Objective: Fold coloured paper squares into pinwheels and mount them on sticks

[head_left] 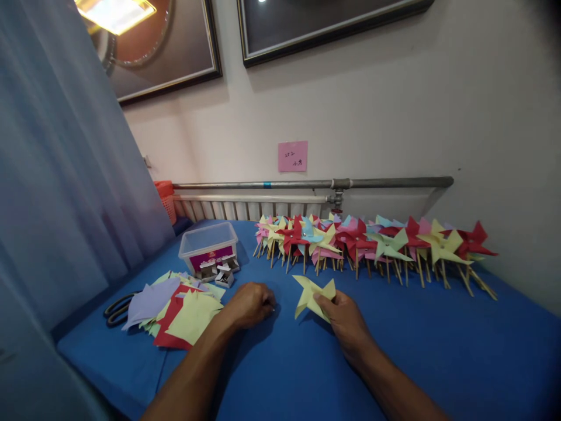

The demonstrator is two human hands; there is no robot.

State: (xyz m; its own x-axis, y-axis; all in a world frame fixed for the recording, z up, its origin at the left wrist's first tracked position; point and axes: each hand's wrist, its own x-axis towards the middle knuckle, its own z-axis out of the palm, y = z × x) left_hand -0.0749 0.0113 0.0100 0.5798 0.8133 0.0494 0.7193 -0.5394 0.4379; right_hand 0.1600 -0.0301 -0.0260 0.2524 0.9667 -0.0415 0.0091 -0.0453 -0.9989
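Note:
My right hand pinches a folded yellow paper pinwheel head that lies on the blue table cover; thumb and fingers close on its lower right blade. My left hand rests on the cover just left of it, fingers curled into a loose fist with a tiny glint at the fingertips; what it holds is too small to name. A fanned stack of cut paper squares, lilac, red and yellow, lies to the left of that hand.
A long row of finished pinwheels on wooden sticks lines the back of the table. A clear plastic box with small white boxes stands at back left. Scissors lie at the left edge beside a curtain.

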